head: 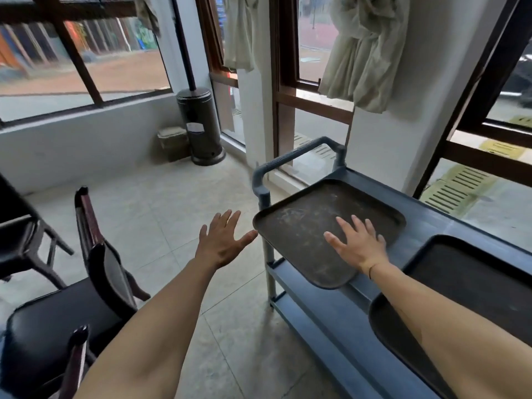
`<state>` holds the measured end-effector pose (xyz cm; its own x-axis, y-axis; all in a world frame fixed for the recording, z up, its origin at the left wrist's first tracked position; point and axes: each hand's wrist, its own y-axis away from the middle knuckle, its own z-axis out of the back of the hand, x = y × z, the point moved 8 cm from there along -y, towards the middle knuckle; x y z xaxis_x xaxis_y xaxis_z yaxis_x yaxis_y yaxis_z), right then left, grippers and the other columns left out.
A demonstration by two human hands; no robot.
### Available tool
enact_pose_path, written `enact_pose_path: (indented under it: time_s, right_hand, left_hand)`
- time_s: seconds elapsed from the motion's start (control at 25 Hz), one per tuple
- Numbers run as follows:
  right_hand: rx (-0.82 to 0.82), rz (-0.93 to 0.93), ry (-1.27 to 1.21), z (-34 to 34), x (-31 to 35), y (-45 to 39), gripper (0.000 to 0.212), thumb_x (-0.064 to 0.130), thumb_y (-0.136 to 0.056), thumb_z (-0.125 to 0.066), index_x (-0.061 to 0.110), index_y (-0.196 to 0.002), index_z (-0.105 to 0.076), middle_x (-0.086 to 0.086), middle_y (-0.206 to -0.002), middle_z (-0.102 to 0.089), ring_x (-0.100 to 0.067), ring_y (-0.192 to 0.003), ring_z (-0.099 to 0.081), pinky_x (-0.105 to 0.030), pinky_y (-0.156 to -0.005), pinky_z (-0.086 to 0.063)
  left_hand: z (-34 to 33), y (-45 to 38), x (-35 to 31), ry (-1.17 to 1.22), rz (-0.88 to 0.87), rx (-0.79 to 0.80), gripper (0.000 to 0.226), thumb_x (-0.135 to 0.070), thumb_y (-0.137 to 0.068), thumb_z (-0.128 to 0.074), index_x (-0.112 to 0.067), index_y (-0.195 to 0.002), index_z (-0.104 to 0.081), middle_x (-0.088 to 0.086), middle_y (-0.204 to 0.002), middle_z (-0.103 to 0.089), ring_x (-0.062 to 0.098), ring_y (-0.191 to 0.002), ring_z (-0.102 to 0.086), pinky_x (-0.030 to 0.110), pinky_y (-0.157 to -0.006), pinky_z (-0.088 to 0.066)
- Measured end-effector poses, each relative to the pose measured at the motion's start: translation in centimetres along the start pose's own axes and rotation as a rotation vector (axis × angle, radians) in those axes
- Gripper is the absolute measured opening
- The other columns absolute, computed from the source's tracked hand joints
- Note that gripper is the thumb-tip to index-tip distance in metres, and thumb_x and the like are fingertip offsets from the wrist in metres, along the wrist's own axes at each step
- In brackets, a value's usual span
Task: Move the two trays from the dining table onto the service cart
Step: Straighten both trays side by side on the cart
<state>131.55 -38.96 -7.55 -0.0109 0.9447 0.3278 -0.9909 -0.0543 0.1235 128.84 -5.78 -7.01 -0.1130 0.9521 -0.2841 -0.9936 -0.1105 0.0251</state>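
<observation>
You are standing in what seems a restaurant dining room: a grey service cart (359, 306) carrying serving trays (305, 226), dark padded chairs (57, 321), a patio heater (200, 125), and big street-facing windows (83, 61).

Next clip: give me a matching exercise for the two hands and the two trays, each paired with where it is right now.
Things:
1. left hand
2. right hand
3. far tray
4. near tray

Places:
A. crossed by the right forearm
B. open over the floor, beside the cart
C. juts past the service cart edge
D. spread flat over a tray

Pairs: 1-B, 2-D, 3-C, 4-A
</observation>
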Motion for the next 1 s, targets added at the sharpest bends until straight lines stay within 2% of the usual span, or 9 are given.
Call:
enact_pose_path:
  time_s: [0.2,0.48,0.72,1.0]
  right_hand:
    - [0.034,-0.06,0.036,-4.3,3.3,-1.8,0.076,0.077,-0.087,-0.024,0.04,-0.153,-0.019,0.001,-0.166,-0.008,-0.025,-0.151,0.002,-0.058,-0.117,-0.009]
    - [0.087,-0.21,0.046,-9.2,5.3,-2.8,0.084,0.085,-0.08,-0.016,0.044,-0.153,-0.014,0.004,-0.166,-0.005,-0.025,-0.151,0.002,-0.063,-0.115,-0.012]
    - [0.149,-0.315,0.096,-13.4,4.6,-2.1,0.096,0.095,-0.067,-0.006,0.049,-0.152,-0.006,0.005,-0.166,0.0,-0.028,-0.151,0.007,-0.069,-0.111,-0.006]
    - [0.139,-0.349,0.113,-15.6,3.0,-2.5,0.107,0.098,-0.059,0.0,0.047,-0.153,-0.008,0.003,-0.166,0.0,-0.029,-0.151,0.006,-0.072,-0.109,0.002]
  left_hand:
    - [-2.0,-5.4,2.5,0.001,-0.105,0.092,0.095,-0.086,-0.078,-0.019,-0.033,-0.156,-0.013,-0.005,-0.166,-0.006,0.018,-0.151,0.001,0.052,-0.119,-0.001]
    - [-5.7,-11.4,1.9,-0.134,-0.399,0.229,0.097,-0.089,-0.075,-0.015,-0.035,-0.156,-0.008,-0.006,-0.166,-0.004,0.018,-0.152,0.003,0.053,-0.119,0.004]
    - [-10.0,-13.6,-2.9,-0.3,-0.702,0.33,0.099,-0.09,-0.074,-0.017,-0.037,-0.156,-0.002,-0.005,-0.166,0.003,0.02,-0.151,0.01,0.053,-0.118,0.007]
    - [-14.2,-15.0,-6.2,-0.404,-0.871,0.484,0.101,-0.094,-0.069,-0.024,-0.044,-0.154,0.001,-0.008,-0.165,0.01,0.021,-0.15,0.015,0.06,-0.117,0.005]
